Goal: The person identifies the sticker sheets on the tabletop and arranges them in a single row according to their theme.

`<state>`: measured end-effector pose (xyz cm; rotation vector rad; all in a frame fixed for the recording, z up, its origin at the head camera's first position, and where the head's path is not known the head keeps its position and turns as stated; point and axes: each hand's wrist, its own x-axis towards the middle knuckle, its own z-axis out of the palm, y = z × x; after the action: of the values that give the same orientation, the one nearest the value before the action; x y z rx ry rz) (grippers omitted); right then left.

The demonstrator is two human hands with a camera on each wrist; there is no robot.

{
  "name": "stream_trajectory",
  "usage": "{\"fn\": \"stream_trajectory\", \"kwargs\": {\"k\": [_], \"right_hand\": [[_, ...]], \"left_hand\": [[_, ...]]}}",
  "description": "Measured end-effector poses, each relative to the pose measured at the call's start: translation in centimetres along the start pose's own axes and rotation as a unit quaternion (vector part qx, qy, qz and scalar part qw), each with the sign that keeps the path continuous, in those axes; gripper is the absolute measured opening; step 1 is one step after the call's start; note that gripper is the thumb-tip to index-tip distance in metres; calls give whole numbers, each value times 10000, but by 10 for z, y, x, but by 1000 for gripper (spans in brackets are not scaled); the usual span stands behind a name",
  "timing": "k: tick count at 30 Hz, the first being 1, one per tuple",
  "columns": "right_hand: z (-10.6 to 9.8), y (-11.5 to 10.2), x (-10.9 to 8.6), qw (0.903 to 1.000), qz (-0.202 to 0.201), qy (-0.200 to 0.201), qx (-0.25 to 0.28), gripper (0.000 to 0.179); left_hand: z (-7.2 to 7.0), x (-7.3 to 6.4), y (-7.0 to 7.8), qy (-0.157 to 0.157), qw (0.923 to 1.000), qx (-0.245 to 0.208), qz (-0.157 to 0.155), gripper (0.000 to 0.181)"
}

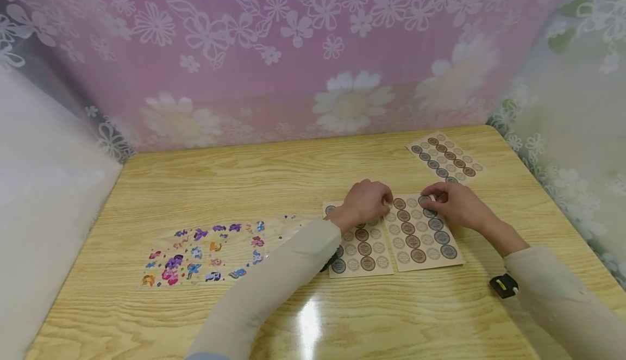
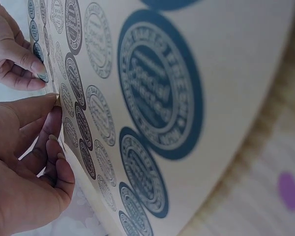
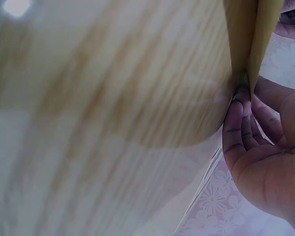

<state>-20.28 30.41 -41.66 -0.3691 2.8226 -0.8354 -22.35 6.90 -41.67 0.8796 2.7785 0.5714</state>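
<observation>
A kraft-coloured sheet of round stickers, in blue, brown and pale columns, is held by its far edge. My left hand pinches its far left corner between thumb and finger. At the far right corner my right hand grips it; in the right wrist view the sheet's edge stands between the thumb and fingers of that hand. Just left lies a second sticker sheet, partly hidden under my left wrist. Its large blue stickers fill much of the left wrist view.
A third sticker sheet lies near the far right of the wooden table. Clear sheets with colourful pony stickers lie to the left, partly behind my left sleeve. A flowered curtain hangs along the back edge.
</observation>
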Motion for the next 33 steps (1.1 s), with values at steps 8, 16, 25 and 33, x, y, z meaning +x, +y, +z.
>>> {"fn": "stream_trajectory", "kwargs": {"k": [8, 16, 25, 33], "right_hand": [[2, -3, 0, 10000, 91, 14, -33, 30], [4, -7, -1, 9998, 101, -29, -151, 27], [5, -8, -4, 9980, -22, 134, -618, 26], [6, -10, -6, 9966, -90, 238, -789, 26]], "left_hand": [[-2, -1, 0, 47, 9999, 156, -35, 17], [-4, 0, 2, 65, 9964, 819, -200, 22], [-5, -2, 2, 30, 9946, 966, -373, 23], [-5, -4, 6, -66, 9911, 1288, -333, 24]]}}
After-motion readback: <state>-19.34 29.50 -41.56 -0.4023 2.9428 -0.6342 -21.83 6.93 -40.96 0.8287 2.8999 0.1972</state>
